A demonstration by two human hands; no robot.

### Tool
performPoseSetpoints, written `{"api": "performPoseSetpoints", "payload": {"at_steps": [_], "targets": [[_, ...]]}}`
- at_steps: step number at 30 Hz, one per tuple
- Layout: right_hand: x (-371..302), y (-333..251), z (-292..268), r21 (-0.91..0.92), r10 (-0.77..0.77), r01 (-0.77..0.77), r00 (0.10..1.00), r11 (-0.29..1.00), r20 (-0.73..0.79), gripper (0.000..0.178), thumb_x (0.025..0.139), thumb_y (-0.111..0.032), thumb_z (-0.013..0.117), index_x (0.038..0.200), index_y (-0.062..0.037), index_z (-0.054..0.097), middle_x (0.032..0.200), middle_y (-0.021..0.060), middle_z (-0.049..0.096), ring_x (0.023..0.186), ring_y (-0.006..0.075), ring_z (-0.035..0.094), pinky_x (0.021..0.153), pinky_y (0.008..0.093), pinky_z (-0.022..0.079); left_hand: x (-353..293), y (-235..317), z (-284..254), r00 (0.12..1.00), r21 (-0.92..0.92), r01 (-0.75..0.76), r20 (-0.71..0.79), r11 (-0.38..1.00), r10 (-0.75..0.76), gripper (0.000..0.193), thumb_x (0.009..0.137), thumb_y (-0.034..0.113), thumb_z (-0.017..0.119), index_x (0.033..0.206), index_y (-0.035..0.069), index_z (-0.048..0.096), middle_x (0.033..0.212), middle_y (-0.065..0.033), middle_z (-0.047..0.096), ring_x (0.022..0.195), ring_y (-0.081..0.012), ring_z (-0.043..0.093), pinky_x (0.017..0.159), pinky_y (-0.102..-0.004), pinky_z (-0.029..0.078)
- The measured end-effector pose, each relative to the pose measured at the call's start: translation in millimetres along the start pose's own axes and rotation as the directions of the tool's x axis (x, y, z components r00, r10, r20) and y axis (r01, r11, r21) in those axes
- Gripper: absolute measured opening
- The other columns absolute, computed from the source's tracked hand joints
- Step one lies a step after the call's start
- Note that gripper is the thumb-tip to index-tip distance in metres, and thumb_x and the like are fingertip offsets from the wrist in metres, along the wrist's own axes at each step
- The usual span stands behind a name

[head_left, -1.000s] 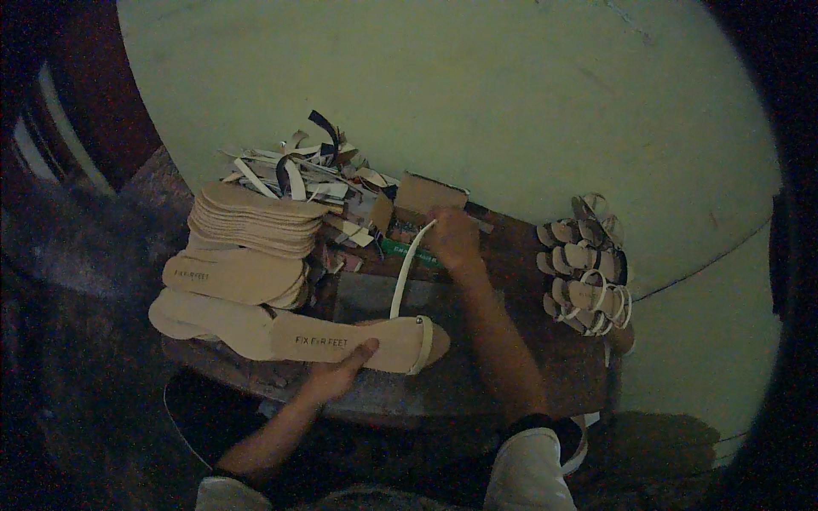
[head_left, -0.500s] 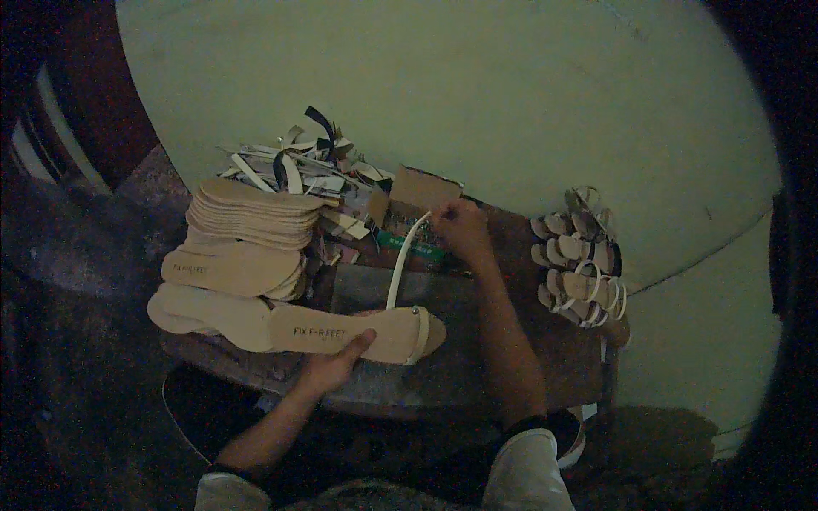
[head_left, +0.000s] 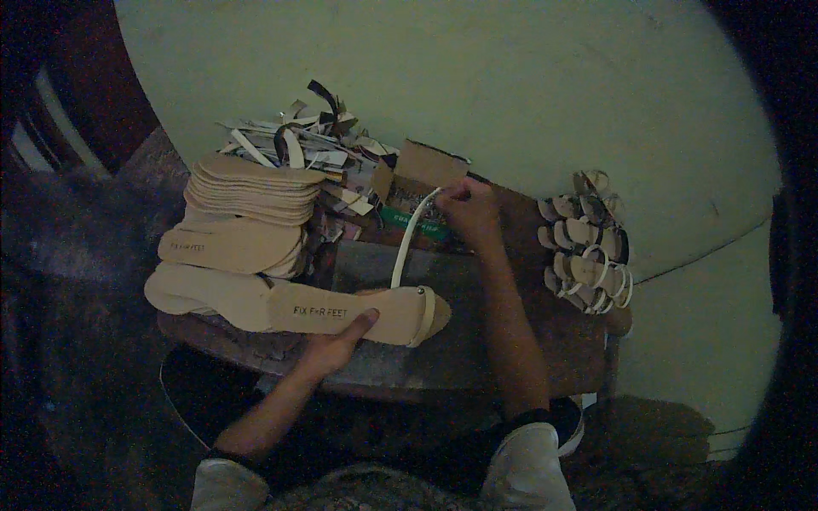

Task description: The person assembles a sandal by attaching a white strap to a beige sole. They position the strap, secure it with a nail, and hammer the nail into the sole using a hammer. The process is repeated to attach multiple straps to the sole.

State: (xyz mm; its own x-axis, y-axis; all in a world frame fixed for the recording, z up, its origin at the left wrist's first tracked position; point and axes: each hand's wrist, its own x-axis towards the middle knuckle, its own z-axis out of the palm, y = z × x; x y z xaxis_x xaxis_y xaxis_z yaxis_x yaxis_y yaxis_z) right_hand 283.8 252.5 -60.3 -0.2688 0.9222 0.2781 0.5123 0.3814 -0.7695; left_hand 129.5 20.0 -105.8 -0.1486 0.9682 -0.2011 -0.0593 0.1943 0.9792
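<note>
My left hand (head_left: 339, 341) is closed on a beige sandal sole (head_left: 358, 312), its thumb on top and its fingers hidden underneath. A pale strap (head_left: 426, 317) with a round stud crosses the sole near its right end. From the sole's far edge a white strap (head_left: 406, 245) rises in a curve. My right hand (head_left: 469, 211) pinches the upper end of that strap beside a small open cardboard box. The held sole's left end overlaps a pile of beige soles (head_left: 204, 298) at the left.
More soles (head_left: 247, 196) are stacked behind on the left. Loose strap scraps (head_left: 315, 140) lie in a heap at the back. The open cardboard box (head_left: 430, 166) holds small pieces I cannot make out. Strapped sandals (head_left: 588, 247) cluster at the table's right edge, near a pale wall (head_left: 511, 77).
The view has shifted slightly, so most things sit a little higher. Both hands keep their holds on the sole and the white strap, with little other visible movement.
</note>
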Motion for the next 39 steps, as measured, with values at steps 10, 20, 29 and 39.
{"api": "performPoseSetpoints", "payload": {"at_steps": [10, 20, 29, 39], "targets": [[-81.3, -9.6, -34.8, 0.213, 0.023, -0.034, 0.998, 0.976, 0.053, 0.009, 0.073, -0.006, 0.063, 0.080, -0.0037, 0.057, 0.079, 0.0013, 0.058, 0.074, 0.0092, 0.053, 0.067, 0.0252, 0.044, -5.9, 19.1, 5.0, 0.995, 0.083, 0.094, -0.034, 0.992, -0.092, 0.038, 0.087, 0.031, 0.059, 0.115, 0.006, 0.057, 0.108, -0.0097, 0.061, 0.100, -0.0194, 0.055, 0.089, -0.0327, 0.042], [-120.8, -38.5, -26.2, 0.246, 0.078, -0.115, 0.985, 0.962, 0.155, 0.010, 0.077, -0.008, 0.068, 0.084, -0.0032, 0.062, 0.081, 0.0039, 0.064, 0.074, 0.0094, 0.058, 0.068, 0.0256, 0.048, -15.3, 61.6, 8.2, 0.969, 0.042, 0.240, 0.050, 0.970, -0.242, 0.036, 0.090, 0.029, 0.052, 0.117, 0.005, 0.053, 0.111, -0.0095, 0.058, 0.106, -0.0195, 0.052, 0.094, -0.0326, 0.038], [-132.1, -51.7, -22.2, 0.240, 0.047, -0.109, 0.967, 0.965, 0.250, 0.011, 0.075, -0.008, 0.069, 0.085, -0.0036, 0.066, 0.083, 0.0043, 0.065, 0.073, 0.0114, 0.061, 0.066, 0.0255, 0.049, -7.1, 30.1, 6.1, 0.991, 0.105, -0.028, 0.133, 0.994, 0.014, 0.034, 0.092, 0.025, 0.050, 0.119, 0.005, 0.052, 0.109, -0.0088, 0.058, 0.103, -0.0184, 0.052, 0.093, -0.0314, 0.039], [-131.6, -41.1, -16.9, 0.333, -0.125, 0.007, 0.933, 0.943, 0.336, 0.015, 0.073, -0.010, 0.069, 0.087, -0.0060, 0.067, 0.090, 0.0073, 0.060, 0.089, 0.0171, 0.054, 0.079, 0.0298, 0.042, -6.1, 13.0, 4.1, 0.997, 0.133, 0.000, 0.082, 0.991, -0.011, 0.036, 0.090, 0.031, 0.054, 0.116, 0.006, 0.052, 0.107, -0.0102, 0.058, 0.100, -0.0197, 0.054, 0.090, -0.0332, 0.041]]}}
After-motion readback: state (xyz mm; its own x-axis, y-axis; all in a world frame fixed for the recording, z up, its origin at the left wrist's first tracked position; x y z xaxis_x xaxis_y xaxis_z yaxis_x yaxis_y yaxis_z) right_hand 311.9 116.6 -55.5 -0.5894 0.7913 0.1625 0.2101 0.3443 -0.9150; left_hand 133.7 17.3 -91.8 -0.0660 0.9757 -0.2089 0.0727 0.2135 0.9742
